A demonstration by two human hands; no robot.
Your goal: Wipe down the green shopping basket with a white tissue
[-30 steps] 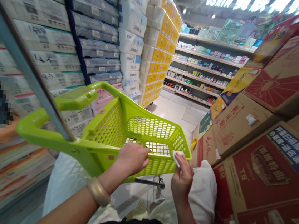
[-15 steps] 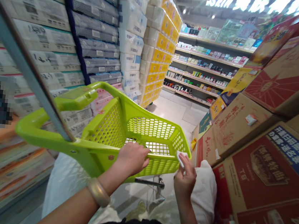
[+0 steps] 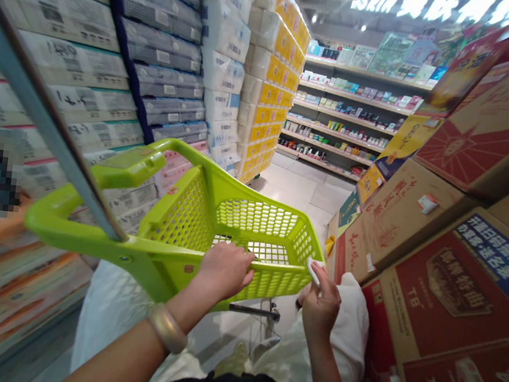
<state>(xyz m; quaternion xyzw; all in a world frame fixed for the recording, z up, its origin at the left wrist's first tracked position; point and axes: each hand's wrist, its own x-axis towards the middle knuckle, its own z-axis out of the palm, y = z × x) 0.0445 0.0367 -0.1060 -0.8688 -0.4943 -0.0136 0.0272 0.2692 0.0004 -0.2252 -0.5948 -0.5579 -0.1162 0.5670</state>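
A lime-green shopping cart [image 3: 150, 259] with a perforated plastic basket stands across my lap. My left hand [image 3: 226, 270], with a gold bangle on the wrist, is closed over the basket's near rim, fingers hooked inside. At the basket's right corner my right hand [image 3: 322, 300] pinches a folded white wipe [image 3: 313, 270], which lies against the rim; whether it is paper or cloth I cannot tell. A few tiles of floor show through the basket's holes.
Packaged paper stacks [image 3: 265, 94] rise behind the cart and on the left. Cardboard cartons [image 3: 450, 287] crowd the right side. A slanted metal pole [image 3: 55, 119] crosses the left. Stocked shelves [image 3: 351, 110] stand at the far end of the tiled floor [image 3: 292, 180].
My right hand has shifted slightly right along the basket's corner, taking the white wipe with it. My left hand and the cart stay where they were.
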